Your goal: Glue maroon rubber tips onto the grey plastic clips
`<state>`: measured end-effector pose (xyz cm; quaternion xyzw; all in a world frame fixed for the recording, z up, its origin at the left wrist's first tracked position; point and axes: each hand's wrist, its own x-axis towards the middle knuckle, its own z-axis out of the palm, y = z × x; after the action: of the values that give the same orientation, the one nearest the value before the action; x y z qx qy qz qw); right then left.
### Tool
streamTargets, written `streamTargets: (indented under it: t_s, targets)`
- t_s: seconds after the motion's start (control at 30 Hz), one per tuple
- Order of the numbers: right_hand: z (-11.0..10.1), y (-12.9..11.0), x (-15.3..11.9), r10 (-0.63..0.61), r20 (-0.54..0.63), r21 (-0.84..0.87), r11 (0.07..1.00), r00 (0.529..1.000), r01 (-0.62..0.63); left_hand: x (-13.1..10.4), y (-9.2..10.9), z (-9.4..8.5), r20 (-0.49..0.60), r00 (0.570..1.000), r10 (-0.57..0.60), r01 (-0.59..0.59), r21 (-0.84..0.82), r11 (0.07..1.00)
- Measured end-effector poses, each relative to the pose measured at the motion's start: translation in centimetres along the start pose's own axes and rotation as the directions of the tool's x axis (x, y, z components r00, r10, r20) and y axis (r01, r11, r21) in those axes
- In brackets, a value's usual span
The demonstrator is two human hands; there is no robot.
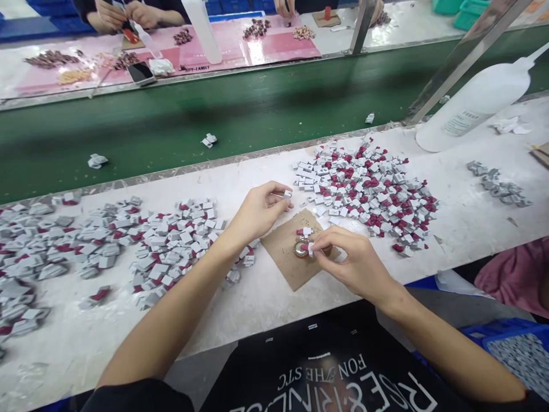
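Note:
My left hand pinches a small light-grey plastic piece between thumb and fingertips, just left of a large heap. With my right hand I grip a small white and dark-red plastic piece over a bottle cap. The red end is at the cap; whether it touches what is inside I cannot tell. Cap and hand are above a square of brown cardboard. Another red and white piece lies on the cardboard just behind the cap.
Grey and dark-red pieces form a heap at right and another at left. A white squeeze bottle stands back right. Beyond the table runs a green conveyor belt with a few scraps. Co-workers' hands work across it.

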<state>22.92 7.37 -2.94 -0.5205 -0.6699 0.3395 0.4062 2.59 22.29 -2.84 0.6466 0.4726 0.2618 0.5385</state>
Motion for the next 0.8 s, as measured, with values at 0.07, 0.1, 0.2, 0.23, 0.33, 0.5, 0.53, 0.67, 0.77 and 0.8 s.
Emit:
streamTargets:
  t_s: [0.07,0.1,0.2,0.23,0.33,0.5,0.53,0.67,0.77,0.8]
  targets:
    - [-0.3,-0.3,0.1,0.016,0.004,0.020,1.000,1.000,-0.016,0.0,0.2,-0.1,0.007,1.000,0.014,-0.014,0.009,1.000]
    - [-0.6,-0.4,0.3,0.033,-0.005,0.033,0.999,0.999,-0.032,0.0,0.3,-0.1,0.009,1.000,0.026,-0.026,0.015,1.000]
    - [-1.9,-0.5,1.6,0.117,-0.119,0.130,0.986,0.986,-0.102,0.0,0.8,-0.1,0.017,0.998,0.068,-0.068,-0.014,0.998]
    - [-2.3,-0.3,2.2,0.153,-0.182,0.187,0.975,0.971,-0.119,0.0,1.0,0.0,0.024,0.997,0.074,-0.072,-0.042,0.996]
    - [-3.2,1.0,4.3,0.245,-0.347,0.372,0.922,0.905,-0.106,0.3,1.8,0.7,0.049,0.995,0.084,-0.075,-0.156,0.985]
    - [-3.2,3.6,6.7,0.324,-0.344,0.533,0.840,0.882,-0.101,0.9,2.9,2.2,0.117,0.980,0.160,-0.117,-0.312,0.943]
    - [-3.1,3.9,6.9,0.328,-0.314,0.548,0.829,0.891,-0.111,1.1,3.0,2.5,0.124,0.978,0.165,-0.117,-0.327,0.938]
    - [-2.7,4.3,6.9,0.343,-0.279,0.619,0.778,0.897,-0.106,1.4,2.9,3.0,0.127,0.978,0.164,-0.112,-0.345,0.932]
    - [-2.6,4.3,6.8,0.337,-0.307,0.618,0.782,0.890,-0.083,1.5,2.6,3.2,0.129,0.979,0.155,-0.098,-0.367,0.925]
    - [-2.5,4.3,6.8,0.335,-0.311,0.599,0.796,0.889,-0.090,1.6,2.5,3.3,0.130,0.980,0.151,-0.092,-0.378,0.921]
